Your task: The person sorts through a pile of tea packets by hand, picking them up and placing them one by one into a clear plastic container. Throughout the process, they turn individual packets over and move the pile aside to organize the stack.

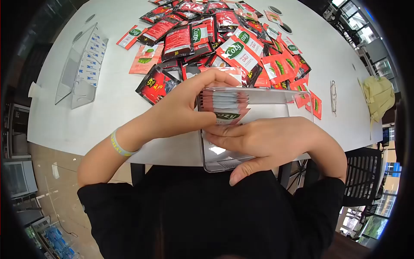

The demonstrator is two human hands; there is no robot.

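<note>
A clear plastic box (207, 159) sits at the table's near edge in front of me. A row of Cozy tea sachets (233, 115) stands packed at its left end. My left hand (181, 105) is closed around the box's left side, fingers over the far rim and thumb beside the sachets. Over the box's near half lies my right hand (269, 138), its fingers stretched toward the near side of the sachets and its thumb spread apart over the front rim. Its fingertips are partly hidden. Just beyond the box rises a big pile of red and black sachets (179, 41).
A clear acrylic stand (84, 93) with 3M tape strips is at the left of the white table (116, 112). To the right are a small clear plastic piece (333, 97) and a yellow cloth (379, 97). A black mesh chair (358, 177) stands at the right.
</note>
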